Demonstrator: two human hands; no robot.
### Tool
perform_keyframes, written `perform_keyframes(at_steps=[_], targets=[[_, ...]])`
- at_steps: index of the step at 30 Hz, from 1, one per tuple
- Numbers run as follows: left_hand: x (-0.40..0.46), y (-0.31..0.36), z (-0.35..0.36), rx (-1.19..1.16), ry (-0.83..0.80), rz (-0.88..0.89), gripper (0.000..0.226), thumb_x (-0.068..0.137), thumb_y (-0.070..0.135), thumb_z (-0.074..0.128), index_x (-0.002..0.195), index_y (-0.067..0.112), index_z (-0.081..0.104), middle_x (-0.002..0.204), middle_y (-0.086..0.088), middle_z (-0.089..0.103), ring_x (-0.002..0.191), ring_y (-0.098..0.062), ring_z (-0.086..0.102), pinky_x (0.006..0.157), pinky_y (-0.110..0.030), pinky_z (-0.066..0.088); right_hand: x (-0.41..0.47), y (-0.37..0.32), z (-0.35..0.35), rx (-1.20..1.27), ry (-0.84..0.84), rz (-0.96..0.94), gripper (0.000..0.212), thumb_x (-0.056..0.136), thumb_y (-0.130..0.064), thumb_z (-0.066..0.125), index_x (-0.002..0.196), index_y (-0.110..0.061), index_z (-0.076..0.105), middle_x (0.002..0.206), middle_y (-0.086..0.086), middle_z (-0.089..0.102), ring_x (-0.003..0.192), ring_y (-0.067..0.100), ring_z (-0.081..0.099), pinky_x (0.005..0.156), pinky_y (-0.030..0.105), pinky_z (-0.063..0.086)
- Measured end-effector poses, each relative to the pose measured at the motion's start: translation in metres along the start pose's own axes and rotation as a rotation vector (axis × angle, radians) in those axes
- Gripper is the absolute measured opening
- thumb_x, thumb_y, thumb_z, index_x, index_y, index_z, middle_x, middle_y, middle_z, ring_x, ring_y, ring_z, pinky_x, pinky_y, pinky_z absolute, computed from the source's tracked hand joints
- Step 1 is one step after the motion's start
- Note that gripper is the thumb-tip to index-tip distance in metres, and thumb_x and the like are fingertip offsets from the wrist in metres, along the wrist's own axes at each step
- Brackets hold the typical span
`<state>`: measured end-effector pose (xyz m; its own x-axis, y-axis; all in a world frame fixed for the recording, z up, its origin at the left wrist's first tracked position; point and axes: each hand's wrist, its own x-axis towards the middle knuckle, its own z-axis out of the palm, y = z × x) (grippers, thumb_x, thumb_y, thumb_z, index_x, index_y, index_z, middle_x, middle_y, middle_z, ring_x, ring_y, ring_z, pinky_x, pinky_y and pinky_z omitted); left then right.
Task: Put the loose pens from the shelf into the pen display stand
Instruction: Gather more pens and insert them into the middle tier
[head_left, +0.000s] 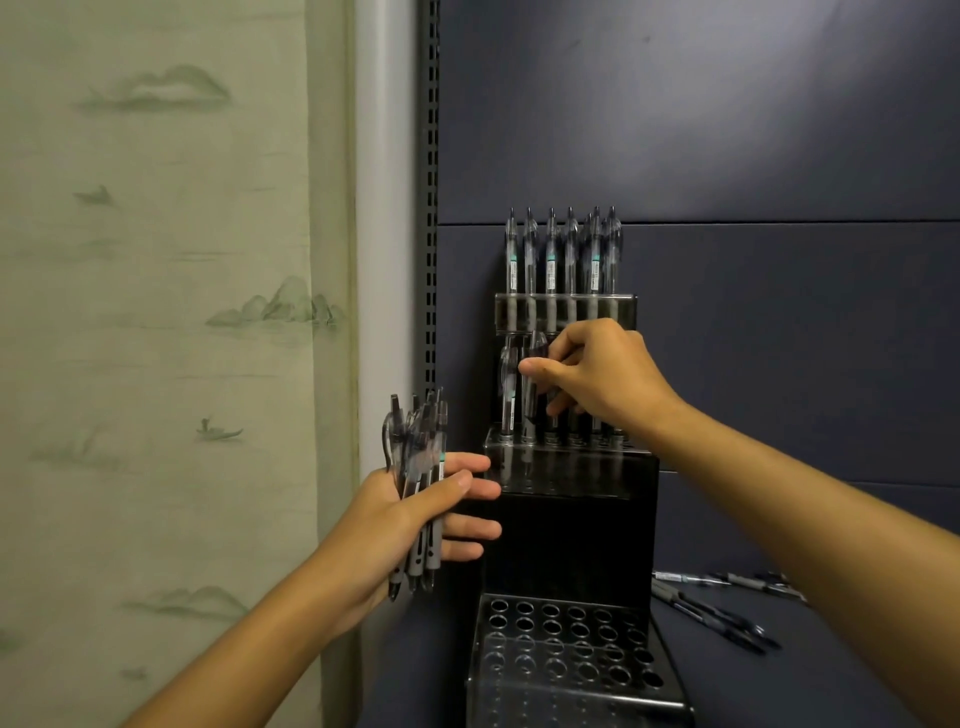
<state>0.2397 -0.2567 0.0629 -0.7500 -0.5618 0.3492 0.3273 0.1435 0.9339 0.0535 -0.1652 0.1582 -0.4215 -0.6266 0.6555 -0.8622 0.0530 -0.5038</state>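
Nearest, bottom tier: the pen display stand (566, 545) has a front tier of round holes (566, 644) with no pens in it, low in the view.
Left hand: the left hand (415, 519) is at the stand's left side; its grip is curled loosely round a bundle of pens (418, 478), thumb across them, fingers stretched toward the stand.
Loose pens: several loose pens (722, 608) lie flat on the shelf (779, 675), to the right of the stand, apart from both hands.
Right hand: the right hand (597, 374) reaches across to the middle tier (566, 447); its grip pinches a single pen (535, 384), held upright with the tip at or just above a hole. Blur hides whether the tip is seated.
Middle tier: a pen stands just left of the held one; more show behind the hand, number uncertain.
Top tier: the top row (563, 254) is filled with upright pens.
Step in hand: by my reading, one pen is going into the middle tier, with the bundle as supply.
Next move: likely lower the pen straight down its hole without knocking its neighbours, release, then take another from the bundle. The shelf pens remain for afterwards.
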Motion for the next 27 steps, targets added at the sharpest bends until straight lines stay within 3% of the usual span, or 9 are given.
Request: perform_keyframes(at_steps=[11,18,23,27], targets=[[0.002,-0.001,0.005,-0.012,-0.011,-0.015,0.023,0.092,0.015,0.059,0.113,0.012,0.068,0.103,-0.01,0.076,0.084,-0.03,0.074,0.067,-0.032,0.062,-0.003,0.0,0.002,-0.101,-0.102,-0.006,0.031,0.084,-0.043,0.072,0.079,-0.013,0.068,0.071,-0.005,0.074,0.055,0.005,0.07,0.058,0.014,0.047],[0.004,0.003,0.011,-0.103,-0.051,-0.009,0.031,0.081,0.02,0.064,0.111,0.012,0.07,0.103,-0.012,0.075,0.081,-0.029,0.074,0.061,-0.031,0.061,-0.023,-0.01,-0.016,0.043,-0.151,-0.06,0.031,0.085,-0.043,0.072,0.082,-0.012,0.07,0.07,-0.001,0.074,0.055,0.008,0.068,0.048,0.01,0.044],[0.005,0.007,0.027,-0.125,-0.131,0.012,0.033,0.08,0.019,0.064,0.112,0.01,0.066,0.103,-0.015,0.075,0.077,-0.028,0.074,0.057,-0.029,0.06,-0.043,-0.021,-0.008,0.182,-0.347,-0.157,0.022,0.085,-0.043,0.071,0.093,-0.023,0.074,0.071,-0.004,0.069,0.059,0.007,0.063,0.063,0.022,0.053],[0.005,0.005,0.036,-0.061,-0.144,0.035,0.031,0.081,0.019,0.064,0.111,0.011,0.065,0.101,-0.014,0.075,0.076,-0.025,0.074,0.056,-0.026,0.059,-0.046,-0.012,-0.004,0.262,-0.356,-0.124,0.018,0.088,-0.036,0.072,0.091,-0.019,0.074,0.073,0.002,0.066,0.068,0.009,0.06,0.075,0.032,0.054]])
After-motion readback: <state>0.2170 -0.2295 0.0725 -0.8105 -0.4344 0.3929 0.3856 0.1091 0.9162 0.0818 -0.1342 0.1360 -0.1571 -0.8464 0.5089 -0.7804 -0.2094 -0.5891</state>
